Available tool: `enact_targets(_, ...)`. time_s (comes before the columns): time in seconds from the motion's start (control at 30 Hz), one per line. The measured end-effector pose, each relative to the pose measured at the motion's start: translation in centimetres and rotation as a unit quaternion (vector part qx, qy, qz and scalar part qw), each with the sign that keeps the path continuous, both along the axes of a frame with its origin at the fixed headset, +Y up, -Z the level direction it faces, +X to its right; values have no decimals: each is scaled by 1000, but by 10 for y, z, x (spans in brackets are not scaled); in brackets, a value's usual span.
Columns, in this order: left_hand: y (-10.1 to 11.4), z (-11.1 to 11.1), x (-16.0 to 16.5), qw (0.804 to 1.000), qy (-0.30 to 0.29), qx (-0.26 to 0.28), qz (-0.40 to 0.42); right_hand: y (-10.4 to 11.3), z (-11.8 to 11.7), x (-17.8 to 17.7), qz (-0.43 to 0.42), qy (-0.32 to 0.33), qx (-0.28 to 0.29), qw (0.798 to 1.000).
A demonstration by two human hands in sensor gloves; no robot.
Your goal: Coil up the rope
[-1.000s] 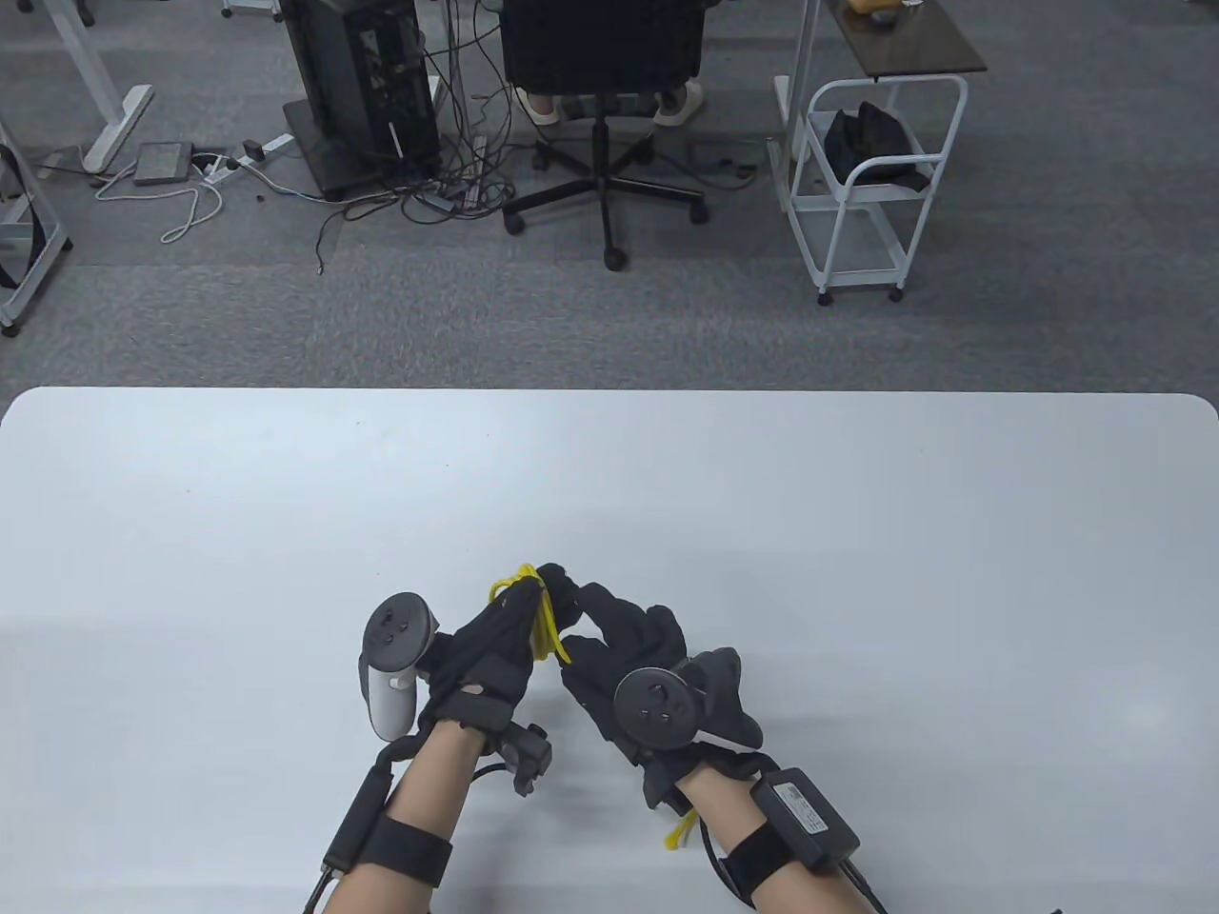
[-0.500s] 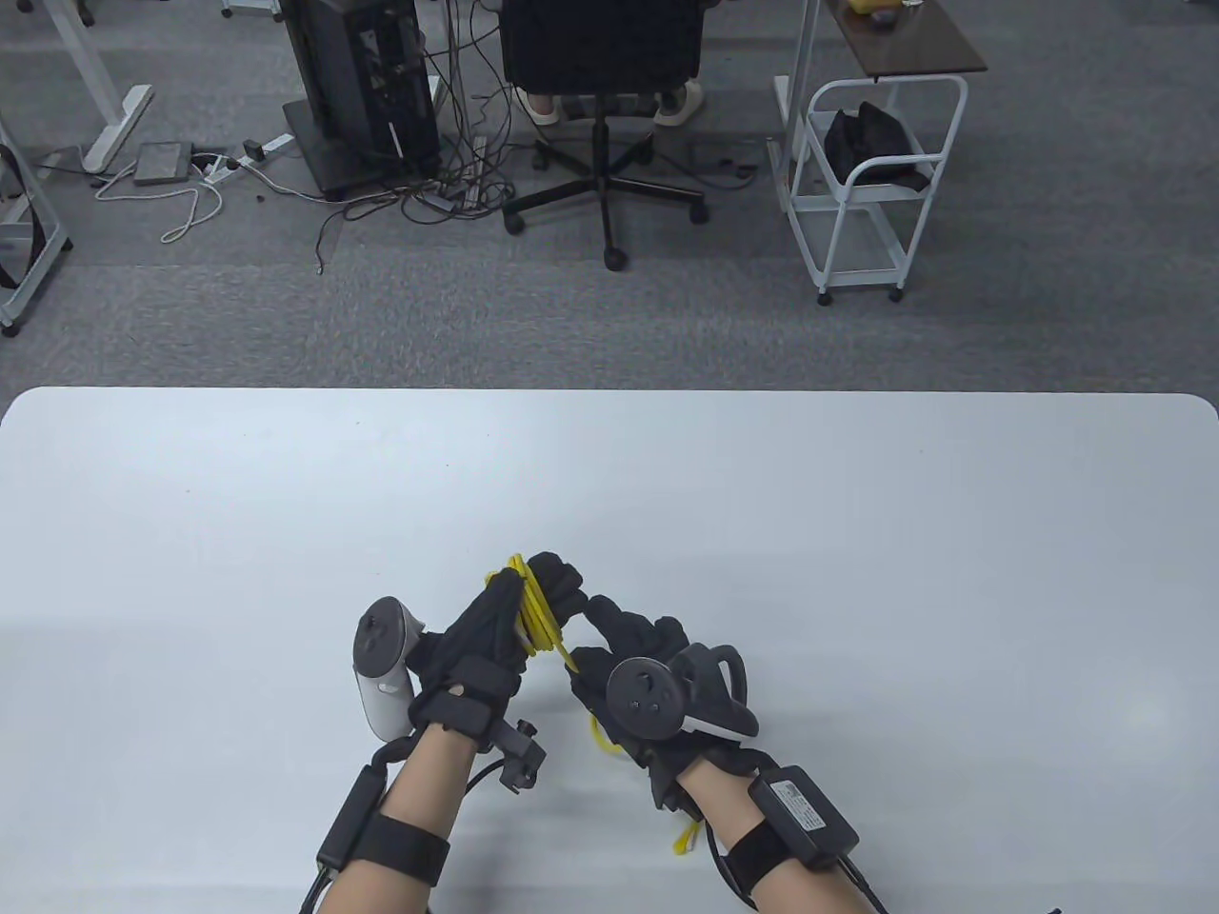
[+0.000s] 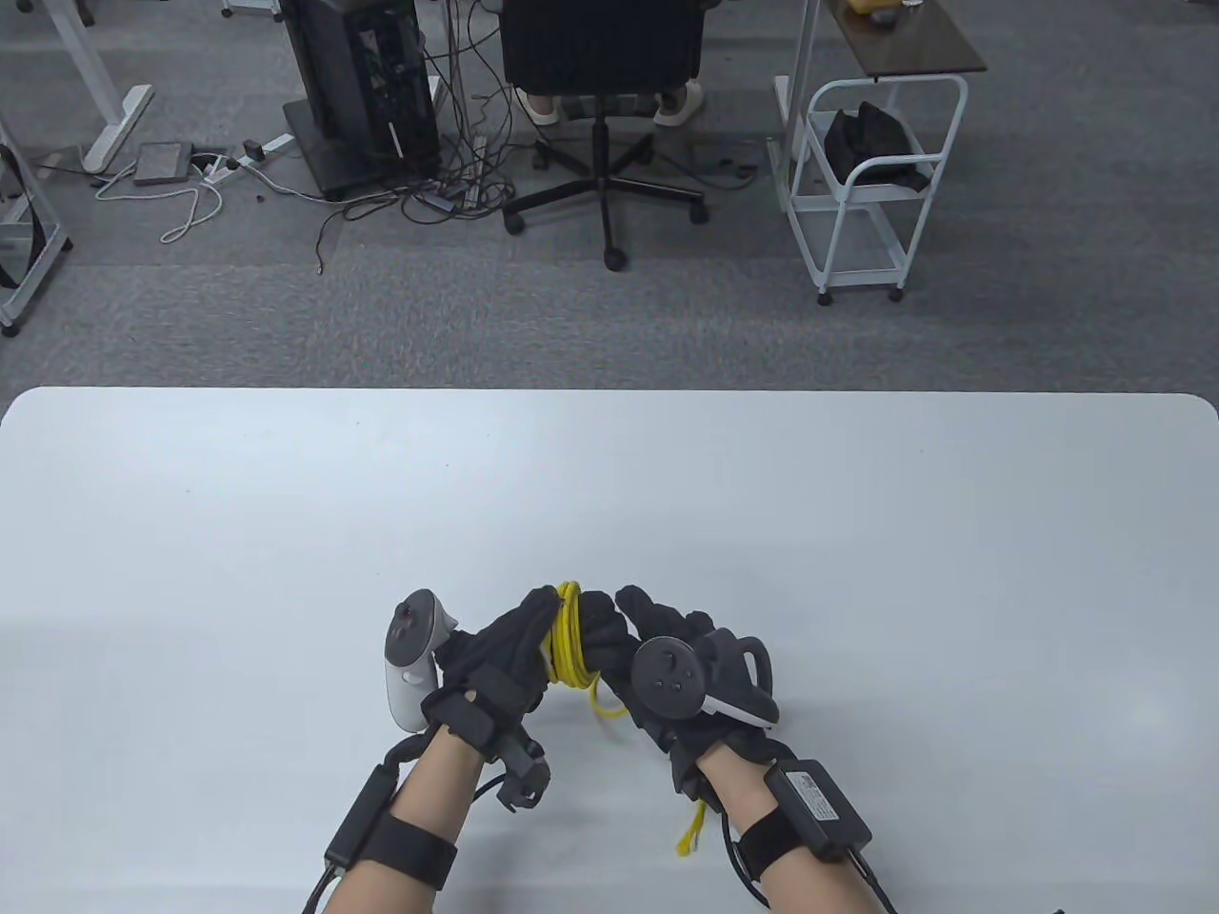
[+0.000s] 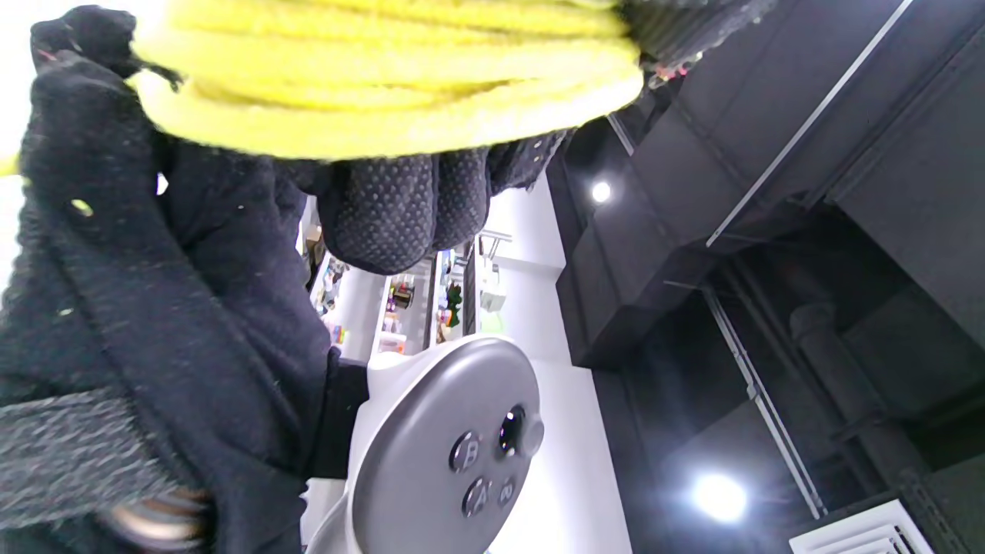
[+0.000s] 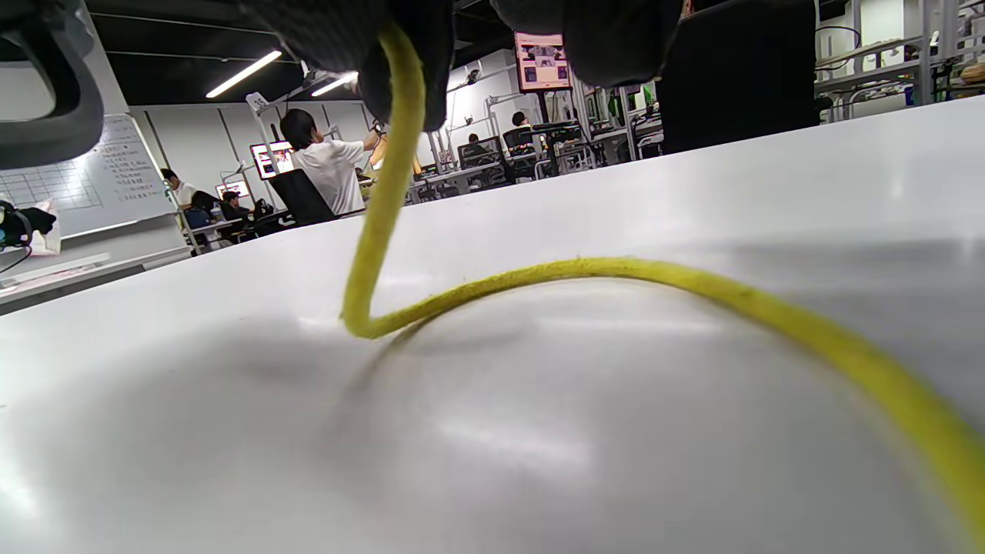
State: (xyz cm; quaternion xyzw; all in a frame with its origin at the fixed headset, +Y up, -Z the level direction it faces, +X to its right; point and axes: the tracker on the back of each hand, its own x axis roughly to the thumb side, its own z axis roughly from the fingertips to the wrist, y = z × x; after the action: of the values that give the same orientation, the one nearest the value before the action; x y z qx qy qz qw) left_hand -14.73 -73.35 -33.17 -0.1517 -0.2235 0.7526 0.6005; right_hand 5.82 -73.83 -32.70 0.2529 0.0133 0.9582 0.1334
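Observation:
A thin yellow rope (image 3: 569, 645) is wound in several loops around the fingers of my left hand (image 3: 519, 640) above the table's near middle. In the left wrist view the loops (image 4: 385, 85) cross my gloved fingers (image 4: 400, 208). My right hand (image 3: 657, 657) is right beside the coil and pinches the rope strand that hangs down from it (image 5: 385, 154). The strand bends on the table (image 5: 369, 327) and trails back under my right wrist, its frayed end (image 3: 689, 838) lying near the front edge.
The white table (image 3: 857, 533) stretches wide to the left, right and far side of my hands. Beyond its far edge are an office chair (image 3: 602, 57), a computer tower (image 3: 357, 86) and a white cart (image 3: 862, 181) on grey carpet.
Both hands have shifted a little right and toward me. The loops now sit tighter and more upright on my left fingers, and my right hand has closed in against the coil.

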Motion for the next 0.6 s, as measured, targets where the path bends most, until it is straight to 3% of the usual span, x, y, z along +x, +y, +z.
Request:
enact_targets(0.33, -2, 0, 13, 993, -79, -4, -86, 9, -7, 20, -13, -45, 34, 998)
enact_targets(0.5, -5, 2, 21, 974, -119, 9, -194, 21, -7, 33, -63, -83, 81, 991)
enact_targets(0.6, -6, 3, 24, 965, -106, 25, -240, 24, -6, 40, -93, -90, 84, 988)
